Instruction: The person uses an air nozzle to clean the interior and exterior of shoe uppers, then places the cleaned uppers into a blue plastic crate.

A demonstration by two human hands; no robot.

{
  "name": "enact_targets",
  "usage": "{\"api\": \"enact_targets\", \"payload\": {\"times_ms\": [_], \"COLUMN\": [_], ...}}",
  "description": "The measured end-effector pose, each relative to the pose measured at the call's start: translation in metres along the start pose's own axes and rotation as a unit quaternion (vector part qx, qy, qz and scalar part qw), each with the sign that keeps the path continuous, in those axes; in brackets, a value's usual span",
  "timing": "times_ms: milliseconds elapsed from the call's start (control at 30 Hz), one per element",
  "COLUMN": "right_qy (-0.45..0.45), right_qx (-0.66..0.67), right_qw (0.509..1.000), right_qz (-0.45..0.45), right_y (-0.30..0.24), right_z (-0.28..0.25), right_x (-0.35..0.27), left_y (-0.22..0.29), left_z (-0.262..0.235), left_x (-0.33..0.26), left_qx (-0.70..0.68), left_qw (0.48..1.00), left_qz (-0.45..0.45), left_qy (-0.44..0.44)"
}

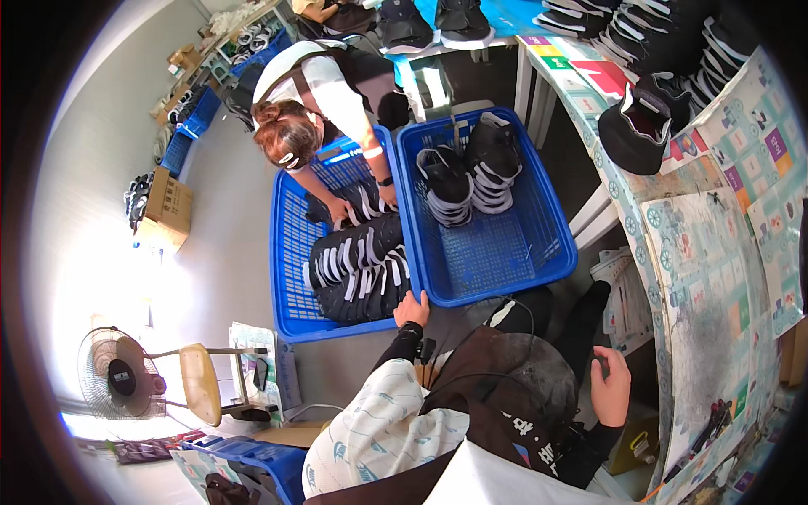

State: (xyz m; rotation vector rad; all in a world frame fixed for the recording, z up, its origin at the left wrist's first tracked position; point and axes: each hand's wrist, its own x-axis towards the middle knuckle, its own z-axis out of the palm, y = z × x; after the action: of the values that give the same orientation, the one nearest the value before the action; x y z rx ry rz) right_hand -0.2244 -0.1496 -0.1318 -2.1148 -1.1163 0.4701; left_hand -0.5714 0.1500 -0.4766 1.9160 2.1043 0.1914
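Shoe uppers (362, 269), black with white stripes, lie stacked in the left blue crate (290, 278) on the floor just ahead of us, and our left hand (411, 309) rests on the near rim between that crate and the right blue crate (505, 269). Its fingers curl over the edge, touching plastic and holding no upper. Our right hand (610, 385) hangs loosely half closed beside our knee, near the bench (715, 278), with nothing in it.

To work well here, we judge it best to reach over the rim and lift from the top of the nearest stack, keeping the pile square so the striped pieces do not slide.

Around us, a dark apron (497, 379) covers our lap, and a cable runs across it. To our left stand a small fan (118, 374) and a stool (202, 383). The right crate holds only a few uppers (471, 172) at its far end.

A co-worker (311, 101) bends over the far side of the left crate with both hands down among the uppers, so the far stacks are theirs and we should keep to the near ones. Beyond, more finished pieces (640, 34) line the bench, and a cardboard box (168, 202) sits by the wall.
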Motion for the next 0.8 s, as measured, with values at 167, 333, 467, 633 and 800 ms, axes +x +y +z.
{"api": "enact_targets", "payload": {"times_ms": [167, 333, 467, 633, 800], "right_qy": [-0.003, 0.005, -0.002, -0.022, -0.034], "right_qx": [-0.005, 0.009, 0.023, 0.010, 0.003], "right_qw": [1.000, 1.000, 0.999, 1.000, 0.999], "right_qz": [-0.029, -0.022, -0.037, -0.005, -0.021], "right_y": [0.004, 0.004, 0.003, 0.010, 0.008], "right_z": [-0.001, -0.004, 0.000, 0.007, 0.003], "right_x": [0.001, -0.005, -0.012, -0.020, -0.017], "left_y": [0.001, 0.047, 0.009, 0.025, 0.005], "left_z": [-0.055, -0.168, -0.102, 0.002, 0.004], "left_x": [0.075, 0.122, 0.141, 0.012, -0.040], "left_qx": [0.005, 0.060, 0.005, 0.068, -0.003], "left_qw": [0.959, 0.934, 0.999, 0.991, 1.000], "left_qz": [0.017, 0.155, 0.029, -0.026, 0.026], "left_qy": [0.281, 0.316, 0.038, -0.113, -0.005]}}
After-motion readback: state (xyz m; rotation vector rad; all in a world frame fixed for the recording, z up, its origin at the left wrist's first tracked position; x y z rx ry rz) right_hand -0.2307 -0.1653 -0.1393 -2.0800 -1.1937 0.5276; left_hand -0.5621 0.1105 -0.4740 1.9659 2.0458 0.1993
